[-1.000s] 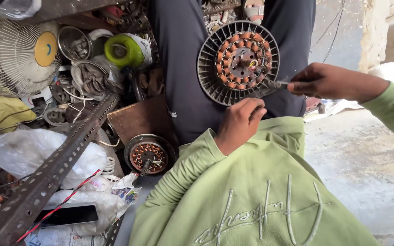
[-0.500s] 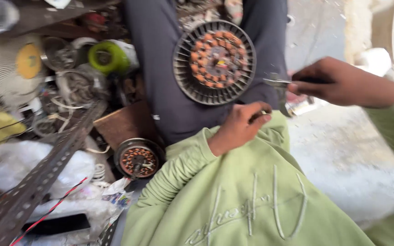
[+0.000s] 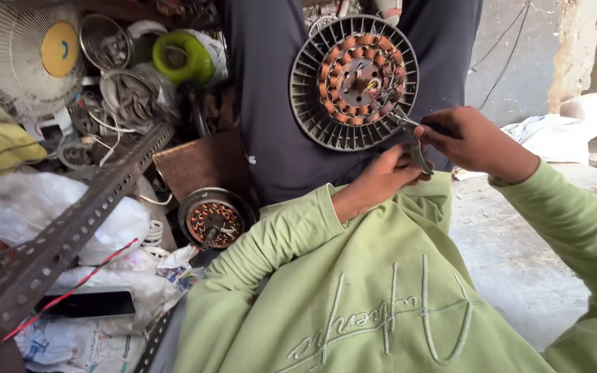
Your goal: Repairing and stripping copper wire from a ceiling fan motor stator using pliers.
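A round grey fan motor (image 3: pixel 354 81) with copper coils rests on my dark-trousered lap. My right hand (image 3: pixel 475 141) grips metal pliers (image 3: pixel 412 138) whose tip touches the motor's lower right rim. Just below the motor sits my left hand (image 3: pixel 381 181), fingers curled near the pliers' lower end; whether it holds anything is hidden. Both arms wear light green sleeves.
A second coil stator (image 3: pixel 214 217) lies on the floor at my left, by a brown board (image 3: pixel 202 166). A perforated metal angle bar (image 3: pixel 57 249), white plastic bag (image 3: pixel 50 214), dark phone (image 3: pixel 88 304), table fan (image 3: pixel 25 59), green tape roll (image 3: pixel 177 59) and wires crowd the left. Bare concrete (image 3: pixel 513 255) lies right.
The view has shifted, so the motor sits further right in frame. My right hand has brought the pliers in closer to the motor's rim; my left hand has stayed under the motor.
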